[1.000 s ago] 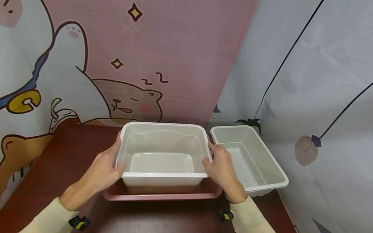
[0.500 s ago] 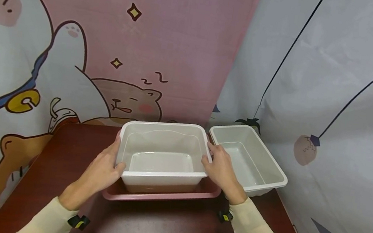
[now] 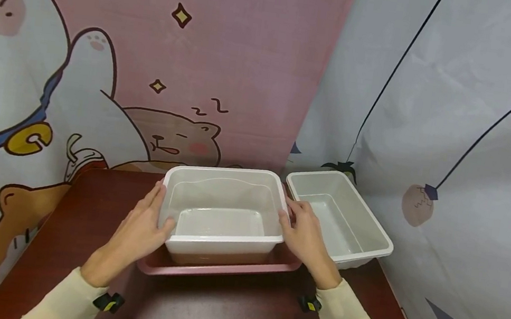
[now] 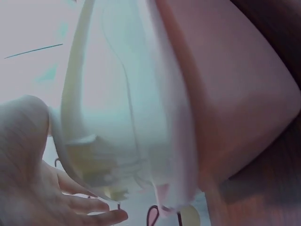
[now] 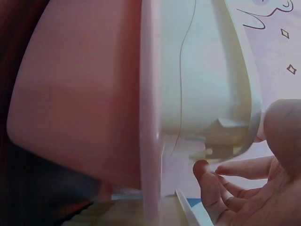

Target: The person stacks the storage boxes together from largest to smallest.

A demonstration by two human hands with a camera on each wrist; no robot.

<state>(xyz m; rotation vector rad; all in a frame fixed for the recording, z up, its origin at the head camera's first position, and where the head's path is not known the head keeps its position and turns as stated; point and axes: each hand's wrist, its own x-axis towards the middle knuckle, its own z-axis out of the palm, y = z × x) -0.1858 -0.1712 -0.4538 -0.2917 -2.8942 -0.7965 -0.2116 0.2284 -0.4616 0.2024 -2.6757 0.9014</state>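
A white plastic storage bin (image 3: 227, 193) sits nested in a pink bin (image 3: 222, 271), its upper part standing above the pink rim. My left hand (image 3: 139, 230) is at the white bin's left end, thumb by the rim. In the left wrist view, that hand's fingers (image 4: 89, 205) extend fairly straight beside the bin's wall. At the right end is my right hand (image 3: 306, 235), with its thumb near the rim. Its fingers (image 5: 244, 167) are loosely bent just outside the white wall in the right wrist view. Both bins look vacant inside where visible.
A second white bin (image 3: 348, 219) stands at the right, close behind my right hand. The dark red-brown tabletop (image 3: 218, 309) extends in front. A printed cloth (image 3: 256, 74) hangs behind the table, and a pale cloth (image 3: 476, 154) hangs on the right.
Both hands have loosened from the white bin's ends: the left fingers have straightened, and the right hand has eased slightly off the rim. The nested bins have stayed in place.
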